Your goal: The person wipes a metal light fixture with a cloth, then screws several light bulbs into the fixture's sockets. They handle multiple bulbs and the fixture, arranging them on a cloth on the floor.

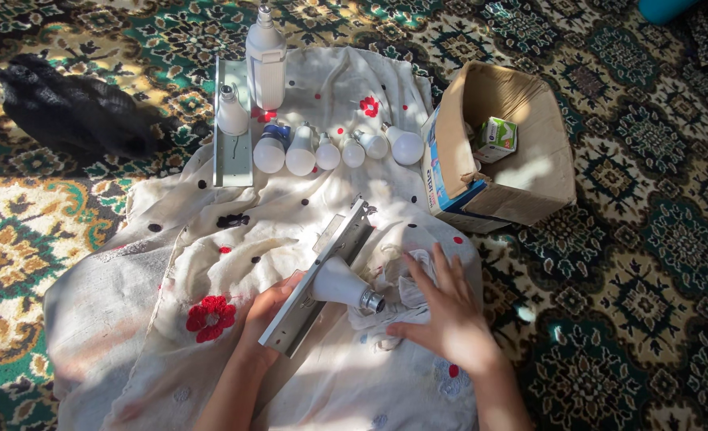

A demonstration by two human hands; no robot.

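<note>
On the white cloth (170,263) | left hand (268,313) fingers grip metal bracket (322,275) with bulb (344,286) | right hand (441,307) fingers spread on rag (406,289) | bare cloth left of bracket | cardboard box (529,172) beyond, holding small carton (497,137)

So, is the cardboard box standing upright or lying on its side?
On its side. The cardboard box has its open mouth turned sideways and upward, flaps spread, and a small green-and-white carton shows inside.
</note>
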